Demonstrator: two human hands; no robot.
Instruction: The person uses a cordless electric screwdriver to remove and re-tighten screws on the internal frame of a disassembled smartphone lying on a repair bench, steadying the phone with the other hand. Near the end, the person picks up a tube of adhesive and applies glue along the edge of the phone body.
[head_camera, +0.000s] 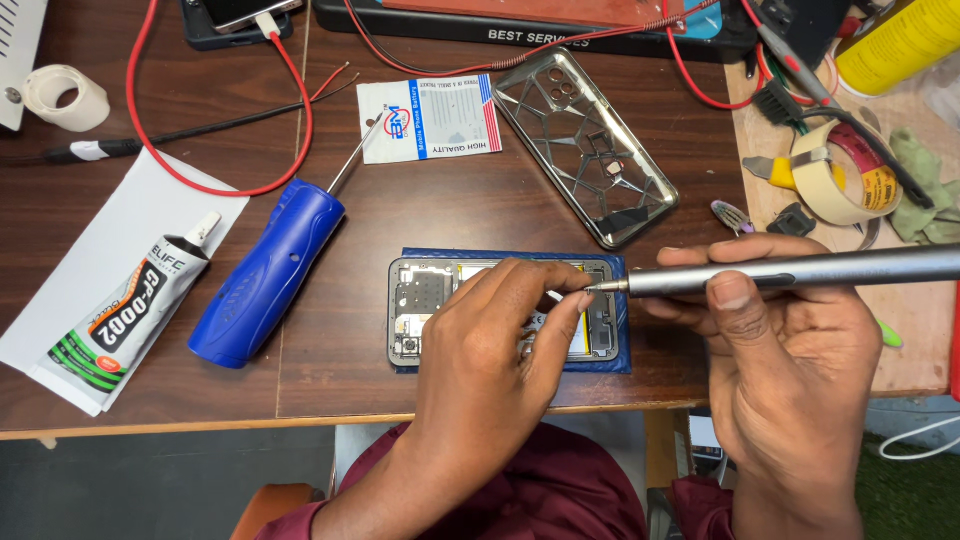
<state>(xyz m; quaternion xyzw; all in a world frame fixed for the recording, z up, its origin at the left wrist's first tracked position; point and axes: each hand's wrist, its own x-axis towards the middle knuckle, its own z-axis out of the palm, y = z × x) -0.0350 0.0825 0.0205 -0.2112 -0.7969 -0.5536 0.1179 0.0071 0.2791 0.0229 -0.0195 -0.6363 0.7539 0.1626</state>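
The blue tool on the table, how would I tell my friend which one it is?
Start at the brown wooden table and find the opened phone under the left hand. Just left of it lies the blue tool, slanting beside a glue tube. It is the only fat, bright blue thing, with a thin metal tip pointing up and right.

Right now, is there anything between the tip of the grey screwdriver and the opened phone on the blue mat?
Only the left hand: it rests on the opened phone, and its fingertips meet the tip of the grey screwdriver, which the right hand holds. No other thing lies between the tip and the phone.
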